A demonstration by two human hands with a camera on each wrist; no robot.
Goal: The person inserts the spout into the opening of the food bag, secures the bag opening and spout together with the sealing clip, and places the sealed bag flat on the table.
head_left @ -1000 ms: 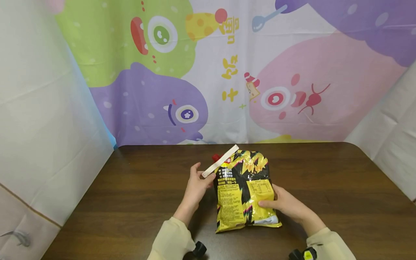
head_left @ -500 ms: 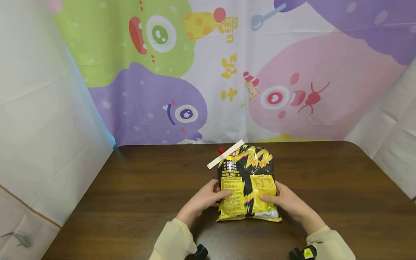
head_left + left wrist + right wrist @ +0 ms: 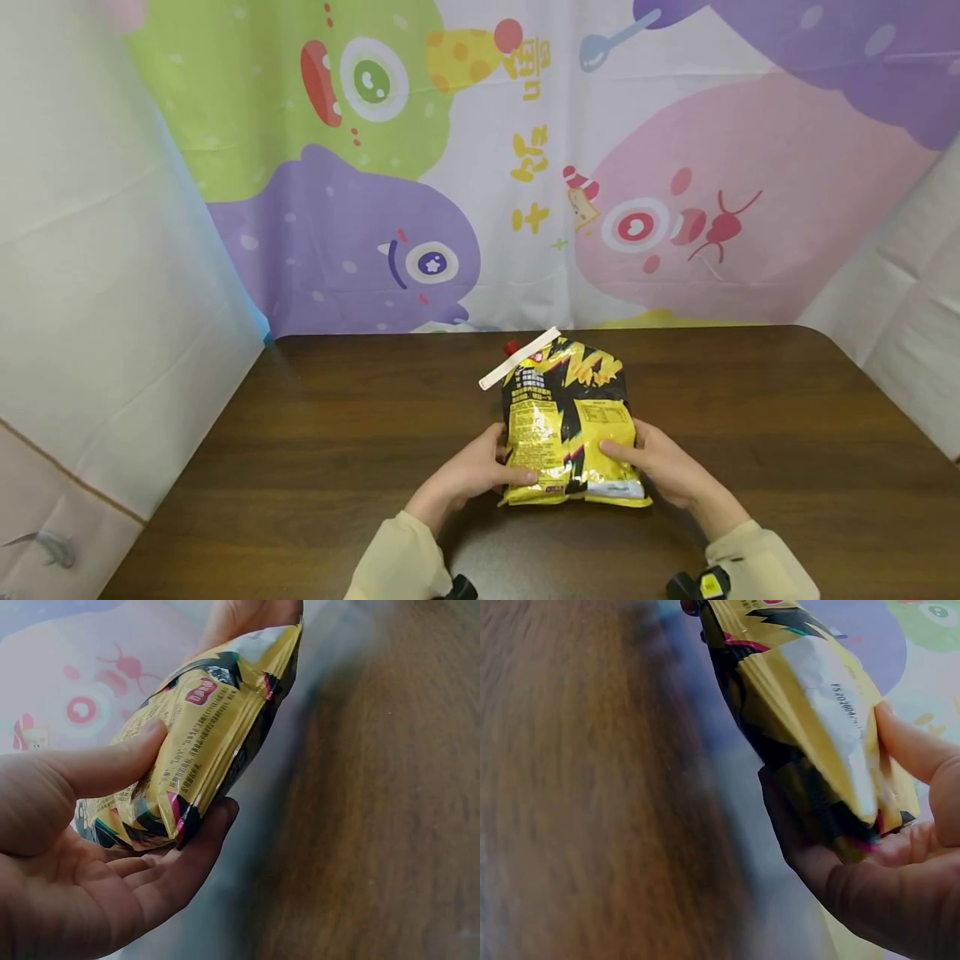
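A yellow and black snack bag (image 3: 572, 417) is held up between both hands, its printed back toward the head camera. My left hand (image 3: 474, 468) grips the lower left side, thumb on the front and fingers behind. On the right edge, my right hand (image 3: 671, 467) holds the bag the same way, thumb across the yellow panel. A white bar-shaped bag clip (image 3: 520, 358) lies slantwise across the upper left corner, with a red piece (image 3: 511, 347) showing behind it. In the left wrist view the bag's bottom seam (image 3: 225, 769) is visible; the right wrist view shows a silvery-white printed patch (image 3: 832, 697).
Dark brown wooden table (image 3: 322, 433) lies beneath the hands. A cartoon-printed curtain (image 3: 517, 275) hangs along its back edge, and pale fabric walls (image 3: 112, 250) stand on both sides.
My left hand has left the clip's lower end and moved down to grip the bag's lower left side. The bag has moved slightly up in view. My right hand keeps its hold.
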